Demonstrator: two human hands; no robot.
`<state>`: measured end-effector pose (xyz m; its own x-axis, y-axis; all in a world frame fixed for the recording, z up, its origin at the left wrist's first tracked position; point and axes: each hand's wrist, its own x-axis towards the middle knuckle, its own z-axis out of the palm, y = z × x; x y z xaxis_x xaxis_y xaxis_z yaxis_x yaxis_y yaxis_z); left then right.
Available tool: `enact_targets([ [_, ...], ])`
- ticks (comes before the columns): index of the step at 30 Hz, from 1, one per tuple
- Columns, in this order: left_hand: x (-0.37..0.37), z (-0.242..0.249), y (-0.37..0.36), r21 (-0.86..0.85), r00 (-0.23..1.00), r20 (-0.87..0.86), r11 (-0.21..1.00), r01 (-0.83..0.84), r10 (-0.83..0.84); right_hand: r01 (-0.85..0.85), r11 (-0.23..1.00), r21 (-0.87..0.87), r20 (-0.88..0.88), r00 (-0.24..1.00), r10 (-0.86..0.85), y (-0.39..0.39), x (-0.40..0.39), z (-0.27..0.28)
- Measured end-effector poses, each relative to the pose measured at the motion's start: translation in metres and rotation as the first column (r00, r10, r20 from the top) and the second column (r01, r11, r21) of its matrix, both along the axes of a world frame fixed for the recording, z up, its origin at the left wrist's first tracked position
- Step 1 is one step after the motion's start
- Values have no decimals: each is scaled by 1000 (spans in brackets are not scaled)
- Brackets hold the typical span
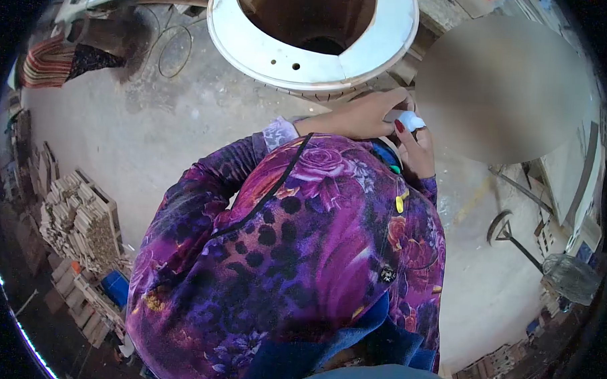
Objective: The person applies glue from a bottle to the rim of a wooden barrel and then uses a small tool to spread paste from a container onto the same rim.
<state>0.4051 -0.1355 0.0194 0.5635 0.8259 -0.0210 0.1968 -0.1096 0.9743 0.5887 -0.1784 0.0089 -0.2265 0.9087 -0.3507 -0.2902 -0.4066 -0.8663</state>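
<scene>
My left hand point(363, 117) reaches across my chest from a white-cuffed sleeve, its fingers curled round a small white bottle point(410, 120). At the other end of the bottle, my right hand point(418, 153) is closed, with a red-nailed thumb against the white top. The fingers partly cover the bottle, and its label cannot be made out. Just beyond my hands stands a large round piece with a white ring-shaped top point(314, 68). It has a wide hollow centre and two small dark holes in the near rim.
Stacked wood pieces point(82, 218) lie on the left, near a blue object point(115, 288). Striped cloth point(47, 61) and a wire loop point(175, 51) are at the upper left. A long-handled tool point(522, 247) lies on the right. A large blurred patch hides the upper right.
</scene>
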Motion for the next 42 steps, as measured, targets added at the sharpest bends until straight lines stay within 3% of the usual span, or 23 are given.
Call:
enact_targets([
  [1, 0, -4, 2, 5, 1000, 7, 1000, -12, 12, -12, 1000, 5, 7, 1000, 12, 4, 4, -1],
  [3, 3, -13, 4, 89, 982, 189, 996, -16, -2, -132, 989, -61, 253, 957, 144, 15, 17, -7],
  [5, 8, -11, 12, -44, 970, 219, 992, 122, -109, -88, 996, -20, 214, 973, 91, 23, 31, -19],
  [7, 14, -15, 13, -114, 959, 276, 988, 102, -67, -84, 994, 66, 429, 902, 47, 39, 37, -17],
  [9, 18, -18, 17, -153, 963, 266, 984, 90, -47, 14, 997, -81, 345, 939, 15, 54, 43, -8],
  [11, 16, -2, 27, -219, 980, 188, 970, 102, -61, 7, 998, -60, 327, 945, 13, 74, 55, -21],
  [13, 26, -19, 30, -136, 991, 134, 990, 48, -30, 27, 999, -43, 311, 950, -13, 91, 67, -25],
  [14, 39, -37, 31, -259, 992, 127, 965, 39, -6, -38, 999, 6, 389, 921, 33, 103, 77, -24],
  [15, 51, -42, 33, -312, 962, 266, 950, 25, 62, -100, 994, 47, 469, 881, 66, 117, 92, -23],
  [16, 59, -37, 40, -305, 967, 242, 952, -9, 86, -100, 972, 214, 525, 851, -28, 132, 105, -34],
  [19, 60, -11, 48, -300, 993, 74, 951, -69, 96, -151, 902, 405, 670, 720, -181, 156, 135, -12],
  [22, 92, 7, 61, -404, 990, 49, 909, -103, 134, -4, 922, 386, 620, 741, -256, 180, 187, 7],
  [24, 111, 13, 68, -455, 979, 7, 872, -178, 203, -21, 869, 494, 697, 608, -381, 201, 212, 17],
  [27, 121, 19, 80, -464, 973, -58, 857, -223, 222, -53, 834, 550, 726, 523, -446, 239, 228, 26],
  [29, 134, 22, 89, -432, 960, -128, 857, -280, 249, -83, 823, 562, 735, 506, -451, 272, 239, 34],
  [32, 144, 15, 116, -64, 958, -212, 975, -211, 193, -253, 803, 540, 798, 458, -392, 327, 254, 39],
  [33, 148, 20, 129, -65, 952, -230, 973, -220, 200, -250, 804, 540, 791, 476, -384, 354, 259, 21],
  [35, 167, 38, 161, 48, 885, -407, 973, -228, 227, -490, 720, 492, 869, 319, -378, 403, 262, -18],
  [36, 174, 32, 174, 52, 878, -420, 972, -228, 229, -483, 719, 500, 864, 332, -377, 412, 257, -21],
  [38, 191, 18, 202, 286, 825, -436, 925, -251, 359, -574, 793, 202, 977, 179, -119, 427, 242, -21],
  [39, 201, 17, 212, 290, 820, -445, 924, -248, 360, -572, 793, 210, 974, 190, -121, 431, 240, -24],
  [41, 222, 17, 227, 354, 622, -671, 912, -208, 403, -637, 743, 207, 973, 214, -88, 435, 237, -32],
  [42, 230, 16, 226, 419, 570, -687, 887, -195, 450, -664, 727, 173, 983, 161, -87, 437, 235, -30],
])
